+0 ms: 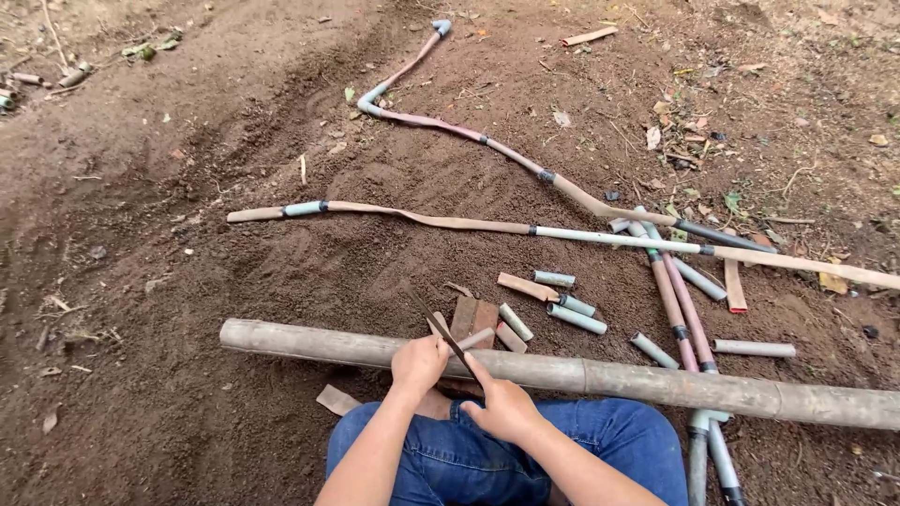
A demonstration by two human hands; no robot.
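Left hand [418, 363] grips a short pipe offcut [474, 339] against the bamboo pole [600, 375]; right hand [504, 405] clamps the knife [436, 328] (keep strokes short, blade angled away).

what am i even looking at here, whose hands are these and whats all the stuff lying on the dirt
This is one picture from a camera worn on a person's head, looking down at their own lap and hands. The person sits on bare soil in blue jeans.

A long bamboo pole lies across in front of their knees. The left hand and right hand meet at it; a thin dark blade sticks up between them, though which hand grips it is hard to tell.

Beyond lie short cut pipe pieces and long jointed runs of pipe snaking over the ground.
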